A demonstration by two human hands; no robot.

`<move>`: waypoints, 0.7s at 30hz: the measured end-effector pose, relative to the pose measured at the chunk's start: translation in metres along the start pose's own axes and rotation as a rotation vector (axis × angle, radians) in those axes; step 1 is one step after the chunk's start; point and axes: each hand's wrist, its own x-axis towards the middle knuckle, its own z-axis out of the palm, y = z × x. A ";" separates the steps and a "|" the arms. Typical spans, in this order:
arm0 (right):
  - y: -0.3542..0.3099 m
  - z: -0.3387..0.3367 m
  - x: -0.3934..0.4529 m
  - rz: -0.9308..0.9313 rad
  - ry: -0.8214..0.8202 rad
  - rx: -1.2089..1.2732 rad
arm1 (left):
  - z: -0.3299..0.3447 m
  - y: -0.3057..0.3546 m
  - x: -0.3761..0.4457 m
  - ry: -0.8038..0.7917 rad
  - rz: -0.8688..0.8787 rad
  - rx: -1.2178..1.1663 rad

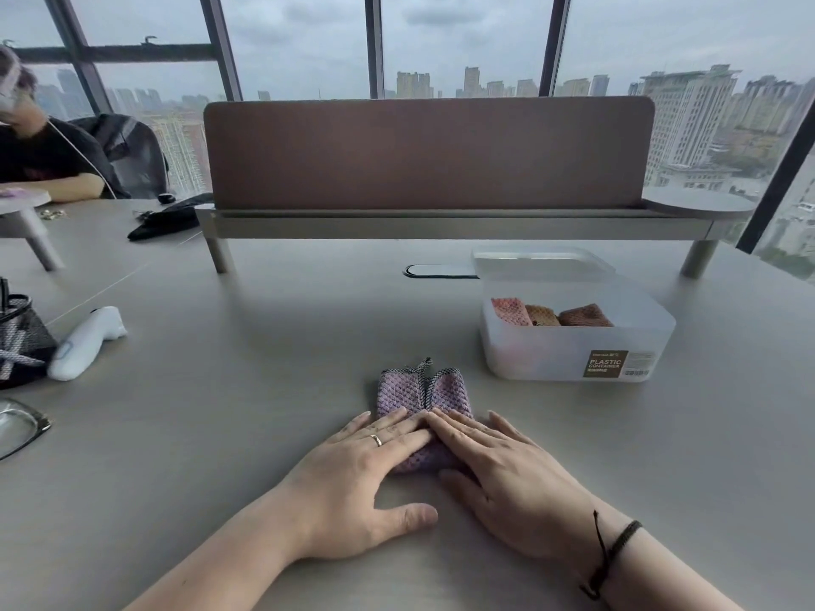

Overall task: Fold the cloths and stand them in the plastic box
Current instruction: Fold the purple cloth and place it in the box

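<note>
We have both palms flat on the purple cloth (423,392), which lies on the table (264,390) at our 12 o'clock, just ahead of us: the left hand (353,482) and the right hand (507,474) press its near half with fingers spread and touching at the tips, neither one closed around anything. The far half shows two flaps meeting at a seam, with a small loop sticking out at the far edge. We judge the fold could spring open once we lift our palms, since the knit looks thick and the flaps are only laid over, and a loose bundle would likely slump rather than stand. The plastic box (573,359) sits at our 1 o'clock, near the cloth but apart from it, with its lid (538,258) lying just behind it. Inside stand three folded cloths (551,315), pink, tan and brown, in a row at the far side; the near part looks free for ours.
</note>
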 end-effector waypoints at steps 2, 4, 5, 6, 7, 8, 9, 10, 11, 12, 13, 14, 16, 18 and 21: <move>0.002 0.001 0.001 -0.014 0.058 0.021 | 0.000 -0.003 0.001 0.085 -0.007 -0.118; 0.004 0.001 0.001 -0.026 0.109 0.046 | -0.001 -0.004 0.001 0.183 -0.021 -0.221; 0.004 0.001 0.001 -0.025 0.134 0.060 | 0.000 -0.004 0.001 0.221 -0.032 -0.249; 0.004 0.001 0.001 -0.022 0.157 0.075 | 0.001 -0.005 0.001 0.250 -0.042 -0.258; 0.004 0.000 0.001 -0.017 0.182 0.090 | 0.002 -0.005 0.002 0.272 -0.048 -0.248; 0.003 -0.002 0.001 -0.009 0.205 0.105 | 0.003 -0.006 0.002 0.287 -0.053 -0.228; 0.003 -0.003 0.001 0.006 0.216 0.121 | 0.004 -0.007 0.003 0.298 -0.058 -0.205; 0.003 -0.005 0.000 0.023 0.212 0.132 | 0.004 -0.008 0.004 0.307 -0.071 -0.185; 0.003 -0.007 -0.001 0.033 0.201 0.139 | 0.004 -0.009 0.005 0.319 -0.086 -0.174; 0.003 -0.008 -0.002 0.040 0.193 0.143 | 0.004 -0.009 0.005 0.336 -0.098 -0.174; 0.003 -0.010 -0.002 0.048 0.190 0.146 | 0.004 -0.010 0.006 0.356 -0.104 -0.184; 0.003 -0.010 -0.002 0.055 0.199 0.152 | 0.003 -0.010 0.006 0.377 -0.102 -0.205; 0.005 -0.008 -0.002 0.064 0.276 0.163 | 0.001 -0.010 0.005 0.425 -0.083 -0.266; 0.008 -0.006 0.000 0.104 0.394 0.184 | -0.001 -0.011 0.005 0.491 -0.079 -0.317; 0.012 -0.008 0.000 0.205 0.442 0.277 | -0.003 -0.011 0.004 0.581 -0.133 -0.388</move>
